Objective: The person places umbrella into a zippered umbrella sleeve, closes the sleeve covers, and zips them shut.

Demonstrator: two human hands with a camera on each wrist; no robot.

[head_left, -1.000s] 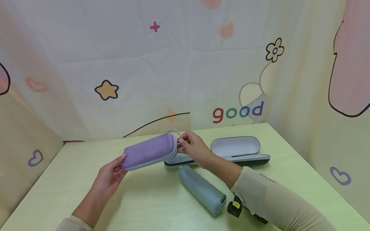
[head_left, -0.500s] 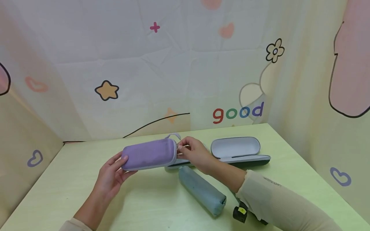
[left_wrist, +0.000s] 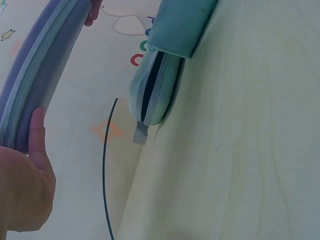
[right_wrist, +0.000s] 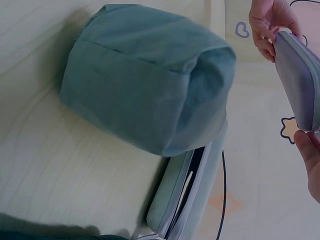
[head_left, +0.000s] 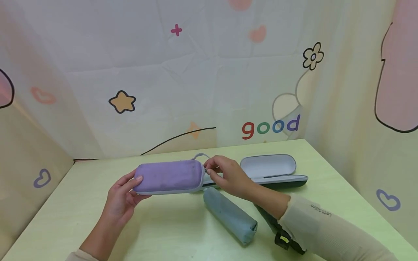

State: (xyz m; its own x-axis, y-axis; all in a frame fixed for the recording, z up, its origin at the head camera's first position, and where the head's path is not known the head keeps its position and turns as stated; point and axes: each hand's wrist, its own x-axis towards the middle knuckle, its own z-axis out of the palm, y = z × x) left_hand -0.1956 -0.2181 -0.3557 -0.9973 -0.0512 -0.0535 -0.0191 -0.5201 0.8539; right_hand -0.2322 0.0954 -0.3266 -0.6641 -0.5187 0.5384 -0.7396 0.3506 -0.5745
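A purple zip case is held above the table, its light zip edge running along the bottom and right side. My left hand grips its left end, thumb on the front face. At the right end, my right hand pinches the zip pull between thumb and fingers, beside a wrist loop. In the left wrist view the zip side of the purple case shows as a closed band. The left wrist view also has the left hand at its lower end.
Behind the right hand, a pale case lies open near the back edge. A rolled teal pouch rests diagonally in front of it. Under the right forearm is a dark item with a black buckle. A printed cloth hangs behind the table.
The purple case has come down a little at its right end and turned nearly level. My right hand has moved slightly down and right with that end, still pinching there.
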